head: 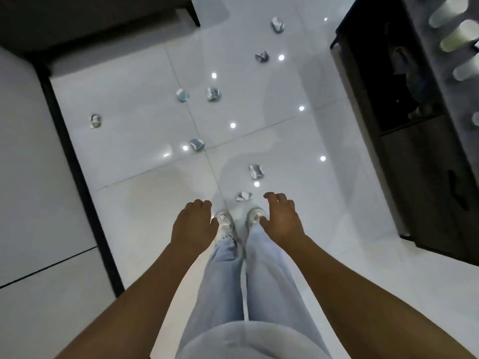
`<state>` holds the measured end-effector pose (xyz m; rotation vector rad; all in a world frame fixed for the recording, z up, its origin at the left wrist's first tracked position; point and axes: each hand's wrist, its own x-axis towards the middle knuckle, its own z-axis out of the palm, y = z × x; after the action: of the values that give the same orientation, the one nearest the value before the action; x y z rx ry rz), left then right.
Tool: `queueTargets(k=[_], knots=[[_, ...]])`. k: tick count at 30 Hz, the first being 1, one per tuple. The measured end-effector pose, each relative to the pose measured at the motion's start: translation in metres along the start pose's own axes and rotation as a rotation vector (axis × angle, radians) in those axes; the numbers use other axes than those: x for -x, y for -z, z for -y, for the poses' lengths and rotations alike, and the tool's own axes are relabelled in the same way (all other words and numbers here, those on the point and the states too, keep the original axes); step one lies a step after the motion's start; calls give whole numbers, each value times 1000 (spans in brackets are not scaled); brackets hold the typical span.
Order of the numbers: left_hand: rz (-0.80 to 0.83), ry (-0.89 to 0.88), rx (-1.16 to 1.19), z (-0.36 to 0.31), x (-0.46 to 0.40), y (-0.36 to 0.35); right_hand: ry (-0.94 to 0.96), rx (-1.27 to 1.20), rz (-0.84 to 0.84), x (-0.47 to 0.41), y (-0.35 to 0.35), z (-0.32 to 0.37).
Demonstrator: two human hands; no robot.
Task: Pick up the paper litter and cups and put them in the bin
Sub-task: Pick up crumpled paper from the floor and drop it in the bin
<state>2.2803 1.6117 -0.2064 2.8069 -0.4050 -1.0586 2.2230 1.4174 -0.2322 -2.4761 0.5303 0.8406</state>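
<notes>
Several crumpled blue-and-white paper scraps are scattered over the glossy white tiled floor (145, 120). The nearest scrap (243, 196) lies just ahead of the shoes, closer to the right hand (281, 218) than the left hand (193, 224). Both grips are spread and empty. No bin is seen; its long axis seems crosswise.

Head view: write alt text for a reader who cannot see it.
Left hand and right hand hang open and empty over a glossy white tile floor strewn with eight crumpled paper scraps, the nearest scrap by the person's shoes.
</notes>
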Motion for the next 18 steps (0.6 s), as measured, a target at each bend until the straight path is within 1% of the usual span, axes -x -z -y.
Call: queueTargets(k=[4,9,14,18], knots=[[25,39,63,23,-63,-61,-22,7,63,-80,-60,-25],[77,78,98,55,-145,-163,12,44,116,-185,-166,-67],[94,72,115,82,-223,-266,71,79,90,-279,-277,-111],[106,74,161,98,-270,-330,115,157,121,-339,-351,-139]])
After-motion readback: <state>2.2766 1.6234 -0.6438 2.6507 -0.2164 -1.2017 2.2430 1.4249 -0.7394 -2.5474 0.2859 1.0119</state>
